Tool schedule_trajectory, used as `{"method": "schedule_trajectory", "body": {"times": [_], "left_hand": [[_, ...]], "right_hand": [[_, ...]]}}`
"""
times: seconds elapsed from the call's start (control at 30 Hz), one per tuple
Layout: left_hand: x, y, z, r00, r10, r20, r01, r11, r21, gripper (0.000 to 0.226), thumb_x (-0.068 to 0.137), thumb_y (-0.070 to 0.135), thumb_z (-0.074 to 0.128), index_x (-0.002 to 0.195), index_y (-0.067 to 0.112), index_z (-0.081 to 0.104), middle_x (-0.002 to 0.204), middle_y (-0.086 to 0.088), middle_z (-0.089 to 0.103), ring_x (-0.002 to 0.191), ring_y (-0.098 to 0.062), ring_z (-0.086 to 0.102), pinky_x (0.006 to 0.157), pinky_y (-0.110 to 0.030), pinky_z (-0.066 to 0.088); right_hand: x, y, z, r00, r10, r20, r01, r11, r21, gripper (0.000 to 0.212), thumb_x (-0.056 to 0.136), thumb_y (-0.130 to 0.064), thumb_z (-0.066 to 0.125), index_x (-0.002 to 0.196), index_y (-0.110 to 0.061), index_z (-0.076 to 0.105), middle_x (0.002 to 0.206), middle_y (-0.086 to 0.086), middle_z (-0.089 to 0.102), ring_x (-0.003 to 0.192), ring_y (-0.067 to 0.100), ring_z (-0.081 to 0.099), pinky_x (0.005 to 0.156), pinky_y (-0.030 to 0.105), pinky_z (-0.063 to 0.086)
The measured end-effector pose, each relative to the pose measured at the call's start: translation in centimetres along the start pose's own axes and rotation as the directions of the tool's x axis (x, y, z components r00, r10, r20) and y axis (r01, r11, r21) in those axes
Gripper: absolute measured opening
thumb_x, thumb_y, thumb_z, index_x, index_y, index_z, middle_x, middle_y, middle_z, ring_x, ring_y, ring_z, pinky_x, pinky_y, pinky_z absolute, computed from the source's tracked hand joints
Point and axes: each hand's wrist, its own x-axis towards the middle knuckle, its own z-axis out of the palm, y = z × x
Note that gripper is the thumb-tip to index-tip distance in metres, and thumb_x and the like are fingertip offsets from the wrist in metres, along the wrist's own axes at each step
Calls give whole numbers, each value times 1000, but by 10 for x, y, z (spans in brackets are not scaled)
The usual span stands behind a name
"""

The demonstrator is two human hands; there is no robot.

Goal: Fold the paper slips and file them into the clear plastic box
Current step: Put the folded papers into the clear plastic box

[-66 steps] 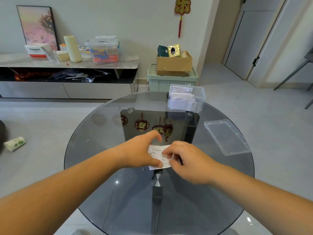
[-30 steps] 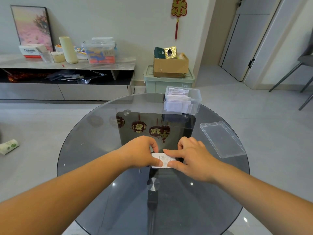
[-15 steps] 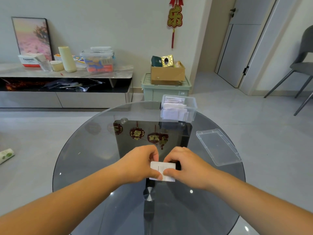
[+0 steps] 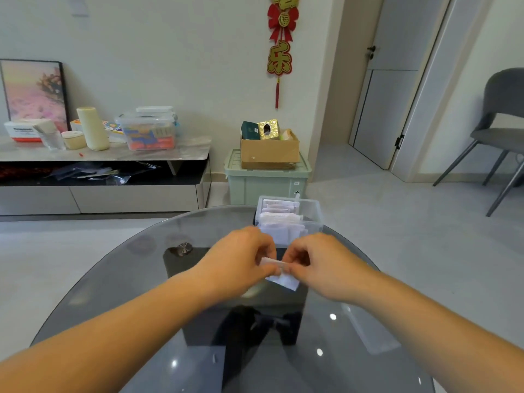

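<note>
While both hands seem to hold the paper slip [image 4: 283, 279] up off the glass table [image 4: 113, 279] at the centre of the frame, the fold has no flat surface behind it. The crease could run crooked or spring open. The left hand [image 4: 241, 259] and right hand [image 4: 320, 265] each pinch the slip's upper edge between thumb and curled fingers, their fingertips nearly meeting, and its lower corner hangs loose below them. A slack pinch would probably drop it onto the slick glass, where thin paper is awkward to lift. Just above the hands stands the clear plastic box [image 4: 313, 214], already crowded with upright white slips [image 4: 279, 222]. Forcing another in could bend its neighbours. The held slip is thin, white and limp. The box is rigid, see-through, rectangular and open-topped. The table is round, dark, smooth and mirror-like.
</note>
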Motion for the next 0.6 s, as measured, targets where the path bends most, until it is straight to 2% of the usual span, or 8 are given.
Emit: {"method": "schedule_trajectory", "body": {"times": [0.07,0.1,0.17,0.23,0.37,0.47,0.6], "left_hand": [[35,-8,-6,994,70,-88,-66,997,47,38,79,57,72,104,29,64,104,10,59,95,-10,57,87,-35,52],[53,-12,-8,992,91,-86,-82,991,102,54,77,63,70,118,29,61,115,9,57,105,-12,55,94,-35,49],[82,-23,-8,994,108,-17,-100,962,256,84,76,72,66,142,26,45,137,5,49,125,-18,46,108,-38,39],[103,-31,-1,991,126,55,-137,923,359,97,79,75,59,153,21,29,154,2,37,140,-20,35,118,-40,26],[123,-50,21,983,136,126,-177,888,425,105,86,75,49,160,15,5,165,-3,20,151,-18,19,125,-43,10],[126,-57,30,980,160,119,-198,862,466,102,87,75,45,160,16,4,167,-4,13,153,-19,12,126,-42,8],[125,-60,38,965,247,90,-254,790,557,89,93,71,37,159,18,9,167,-5,11,154,-20,10,126,-44,9]], "right_hand": [[28,9,-24,988,-5,-154,3,1000,-10,10,92,-25,69,83,-25,72,77,-11,67,73,8,61,66,25,50],[43,14,-36,974,7,-228,-2,1000,21,13,91,-22,69,80,-26,71,77,-11,67,74,8,62,65,25,49],[71,26,-52,937,46,-346,-15,996,91,20,92,-19,70,75,-30,69,78,-11,68,77,10,63,63,22,45],[96,38,-59,915,80,-395,-29,990,135,20,92,-18,71,76,-29,69,79,-10,68,79,11,64,62,21,44],[132,57,-55,907,112,-407,-54,987,153,16,93,-19,70,80,-28,71,83,-9,68,80,10,62,60,19,42],[147,67,-50,892,132,-432,-56,981,184,12,93,-19,69,83,-24,74,83,-6,69,76,12,60,58,22,42],[156,71,-41,914,90,-396,-15,982,190,12,93,-18,70,84,-25,74,80,-8,69,72,10,61,64,25,48]]}}
